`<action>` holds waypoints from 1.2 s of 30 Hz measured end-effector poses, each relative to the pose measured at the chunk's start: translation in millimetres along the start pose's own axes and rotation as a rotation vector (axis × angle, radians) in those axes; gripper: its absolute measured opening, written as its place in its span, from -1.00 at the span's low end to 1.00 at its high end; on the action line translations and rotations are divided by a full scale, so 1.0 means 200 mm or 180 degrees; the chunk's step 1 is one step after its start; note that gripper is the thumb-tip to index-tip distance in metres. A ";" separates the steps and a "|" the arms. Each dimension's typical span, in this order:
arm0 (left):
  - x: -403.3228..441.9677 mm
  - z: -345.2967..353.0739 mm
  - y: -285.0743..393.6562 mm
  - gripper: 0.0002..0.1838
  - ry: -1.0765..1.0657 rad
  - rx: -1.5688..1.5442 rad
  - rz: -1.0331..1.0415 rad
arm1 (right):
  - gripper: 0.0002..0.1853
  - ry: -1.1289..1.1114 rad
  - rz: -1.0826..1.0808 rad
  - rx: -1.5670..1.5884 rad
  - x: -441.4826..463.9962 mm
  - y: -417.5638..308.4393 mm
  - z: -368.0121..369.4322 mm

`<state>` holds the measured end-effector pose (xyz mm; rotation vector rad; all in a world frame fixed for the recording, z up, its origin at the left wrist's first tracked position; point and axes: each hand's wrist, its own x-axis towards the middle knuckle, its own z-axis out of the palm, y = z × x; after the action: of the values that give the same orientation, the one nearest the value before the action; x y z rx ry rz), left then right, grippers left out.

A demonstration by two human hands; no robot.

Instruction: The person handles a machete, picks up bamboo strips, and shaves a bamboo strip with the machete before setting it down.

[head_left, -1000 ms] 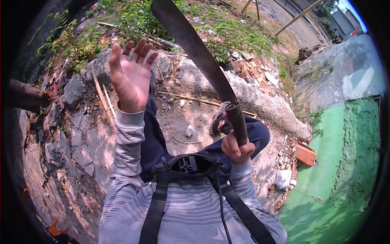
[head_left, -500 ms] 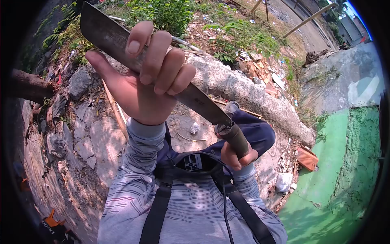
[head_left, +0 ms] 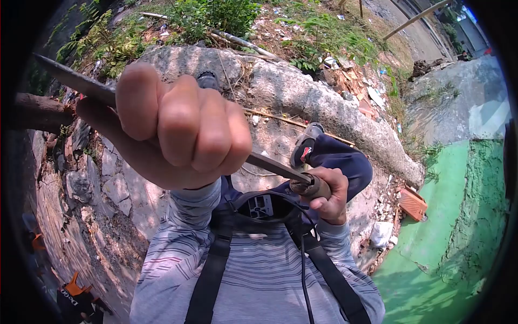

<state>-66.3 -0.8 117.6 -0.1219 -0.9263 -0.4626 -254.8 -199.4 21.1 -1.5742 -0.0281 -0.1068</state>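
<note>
A machete (head_left: 78,82) slants across the view, its dark blade tip at the upper left and its handle (head_left: 318,189) at the lower right. My left hand (head_left: 181,127) is closed around the middle of the blade, close to the camera, with the knuckles hiding that stretch. The thumb lies along the blade toward the tip. My right hand (head_left: 335,191) grips the handle in front of my right thigh. The blade is seen nearly edge-on.
A rough concrete kerb (head_left: 334,113) crosses ahead, with plants and litter behind it. A log (head_left: 43,113) juts in at left. A green-painted slab (head_left: 431,232), an orange brick (head_left: 413,204) and a white bag (head_left: 382,234) lie at right. A black pouch (head_left: 259,210) hangs at my waist.
The machete has turned from showing its flat side to nearly edge-on, and its tip has swung left and down. My left hand has rolled over, knuckles now toward me. Both hands still hold it.
</note>
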 end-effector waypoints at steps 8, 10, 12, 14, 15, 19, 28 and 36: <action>0.00 0.06 -0.05 -0.58 -0.0103 -0.0140 0.0115 | -0.40 0.0123 -0.0992 -0.0565 -0.01 0.02 -0.03; -0.01 0.07 -0.05 -0.58 -0.0117 -0.0198 0.0125 | -0.40 0.0184 -0.1247 -0.0803 0.00 0.01 -0.04; -0.01 0.06 -0.07 -0.58 -0.0163 -0.0321 0.0170 | -0.40 0.0211 -0.1277 -0.0735 0.00 0.01 -0.04; -0.01 0.05 -0.08 -0.59 -0.0149 -0.0410 0.0199 | -0.40 0.0240 -0.1298 -0.0663 0.00 0.00 -0.04; 0.01 0.02 -0.07 -0.61 -0.0479 -0.0537 0.0081 | -0.40 0.0181 -0.1425 -0.0874 0.01 -0.02 -0.05; 0.03 -0.01 0.00 -0.67 -0.0999 -0.0688 -0.0365 | -0.41 0.0086 -0.1729 -0.1268 0.03 -0.08 -0.05; 0.02 0.02 0.03 -0.67 -0.0807 -0.0633 -0.0692 | -0.44 0.0316 -0.1956 -0.1239 0.02 -0.03 -0.03; 0.05 0.02 0.00 -0.65 -0.0673 -0.0584 -0.0512 | -0.49 0.0658 -0.2253 -0.1511 0.04 -0.05 0.03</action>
<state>-63.7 -3.5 128.1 -0.2686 -1.1047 -0.6938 -247.3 -194.6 30.8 -1.9538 -0.4246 -0.8828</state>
